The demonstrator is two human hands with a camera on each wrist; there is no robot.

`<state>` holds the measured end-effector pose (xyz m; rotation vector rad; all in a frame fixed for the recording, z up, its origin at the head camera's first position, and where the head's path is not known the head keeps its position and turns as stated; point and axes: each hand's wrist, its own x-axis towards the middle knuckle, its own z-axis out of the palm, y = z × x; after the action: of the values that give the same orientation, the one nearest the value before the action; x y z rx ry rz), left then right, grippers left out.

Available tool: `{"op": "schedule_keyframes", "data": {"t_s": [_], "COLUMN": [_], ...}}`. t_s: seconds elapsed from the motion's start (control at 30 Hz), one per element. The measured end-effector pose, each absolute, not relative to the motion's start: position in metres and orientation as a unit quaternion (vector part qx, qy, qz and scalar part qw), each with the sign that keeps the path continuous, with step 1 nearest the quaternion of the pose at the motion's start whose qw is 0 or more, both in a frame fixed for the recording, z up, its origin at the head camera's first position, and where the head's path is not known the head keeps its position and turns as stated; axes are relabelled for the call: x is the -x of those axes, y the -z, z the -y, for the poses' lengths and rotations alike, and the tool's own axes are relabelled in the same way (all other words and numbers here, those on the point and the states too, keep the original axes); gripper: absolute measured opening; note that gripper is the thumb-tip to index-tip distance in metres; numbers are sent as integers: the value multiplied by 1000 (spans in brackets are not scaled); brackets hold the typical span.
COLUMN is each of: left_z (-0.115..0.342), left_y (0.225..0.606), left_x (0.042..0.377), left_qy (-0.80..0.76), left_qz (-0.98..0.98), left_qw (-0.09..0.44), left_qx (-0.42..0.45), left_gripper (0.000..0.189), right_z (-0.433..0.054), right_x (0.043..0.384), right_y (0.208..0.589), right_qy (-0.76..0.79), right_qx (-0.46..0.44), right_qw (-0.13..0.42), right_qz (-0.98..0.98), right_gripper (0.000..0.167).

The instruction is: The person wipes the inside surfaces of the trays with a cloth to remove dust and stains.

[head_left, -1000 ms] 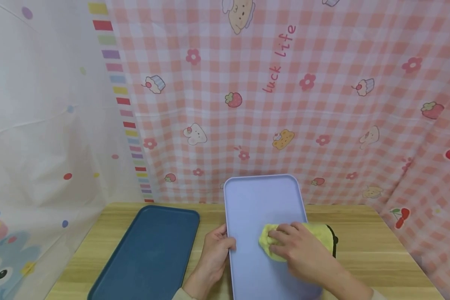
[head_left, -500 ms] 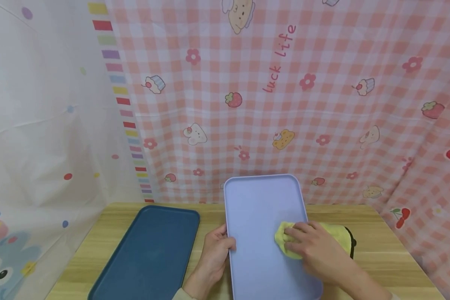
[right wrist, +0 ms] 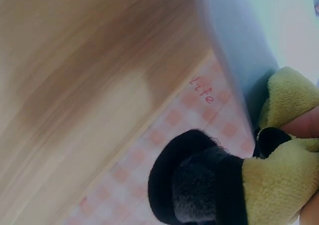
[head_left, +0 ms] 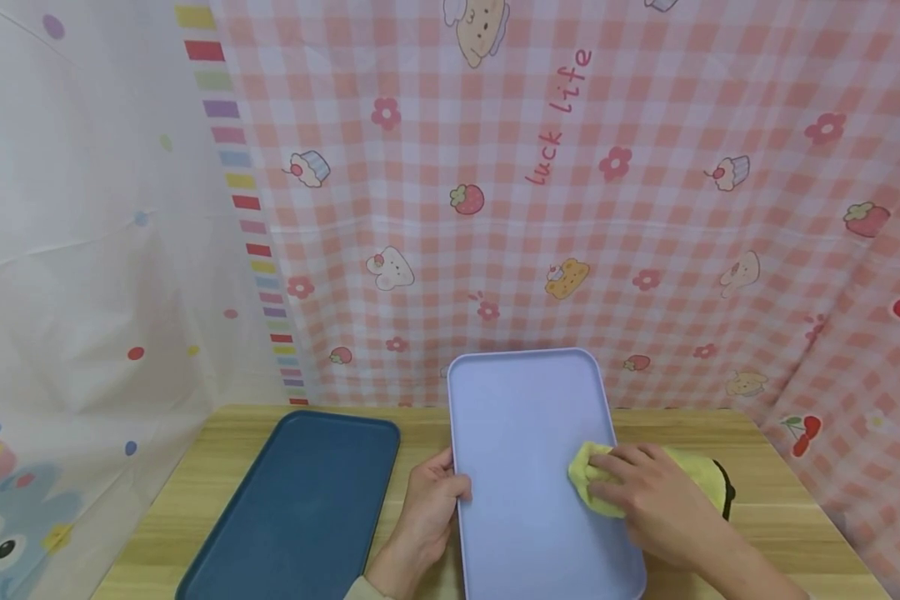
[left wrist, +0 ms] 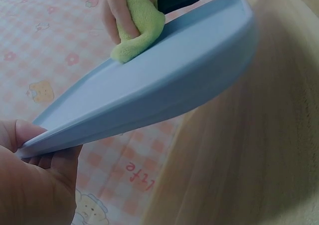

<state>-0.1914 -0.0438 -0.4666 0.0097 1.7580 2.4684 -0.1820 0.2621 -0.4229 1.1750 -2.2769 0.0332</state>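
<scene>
A lavender tray [head_left: 525,417] is held tilted up off the table, its inner face toward the head camera. My left hand [head_left: 427,504] grips its left edge, thumb over the rim and fingers behind, as the left wrist view also shows. At the tray's right side, my right hand [head_left: 656,500] holds a bunched yellow cloth [head_left: 592,492] against the inner face. The cloth's dark-edged end [right wrist: 199,185] hangs out past the rim in the right wrist view. In the left wrist view the cloth [left wrist: 142,28] touches the tray's surface under the right fingers.
A dark blue tray [head_left: 307,500] lies flat on the wooden table [head_left: 780,517], left of the lavender one. Behind the table hangs a pink checked curtain [head_left: 435,242], and a white curtain [head_left: 120,292] hangs at the left.
My right hand has slid the yellow cloth rightward across the lavender tray, from near its middle to its right edge. The left hand and both trays have stayed put.
</scene>
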Motion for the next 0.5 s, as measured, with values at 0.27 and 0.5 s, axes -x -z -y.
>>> {"op": "schedule_keyframes", "data": {"t_s": [0.27,0.5], "left_z": [44,45], "left_y": [466,466], "left_x": [192,191], "left_qy": [-815,-813], "left_qz": [-578,-580], "left_qw": [54,53], "left_qx": [-2,-3], "left_gripper": [78,79], "right_z": [-266,-265], "right_x": [180,179], "right_y": [426,432], "right_qy": [-21,-30], "right_qx": [-459,-468], "right_qw": [302,312], "right_qz": [836,826], "right_gripper": [49,50]}}
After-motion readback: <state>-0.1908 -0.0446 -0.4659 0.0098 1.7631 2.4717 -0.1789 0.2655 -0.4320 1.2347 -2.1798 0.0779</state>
